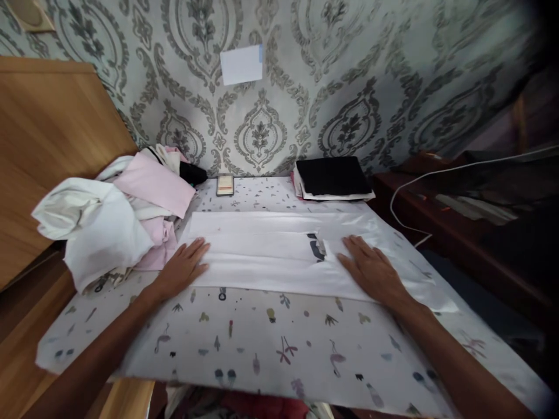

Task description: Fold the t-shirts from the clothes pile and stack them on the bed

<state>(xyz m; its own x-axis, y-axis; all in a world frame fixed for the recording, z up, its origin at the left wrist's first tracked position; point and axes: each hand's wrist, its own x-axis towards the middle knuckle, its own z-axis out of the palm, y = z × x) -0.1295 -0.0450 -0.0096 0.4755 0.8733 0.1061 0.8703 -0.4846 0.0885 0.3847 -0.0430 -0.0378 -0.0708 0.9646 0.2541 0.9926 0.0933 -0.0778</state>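
Note:
A white garment [262,273] lies folded into a long strip across the table, with a dark print showing near its middle right. On its left end rests my left hand [186,265], palm down with the fingers spread. My right hand [371,267] is flat on the cloth to the right of the dark print, fingers apart. Beyond my right hand, looser white fabric spreads toward the table's right side.
Crumpled white and pink clothes [105,221] are heaped at the left. A folded stack topped with black cloth [334,176] sits at the back right. Near the wall is a small framed card [225,185]. A white cable [393,203] hangs at the right beside the patterned tabletop [271,343].

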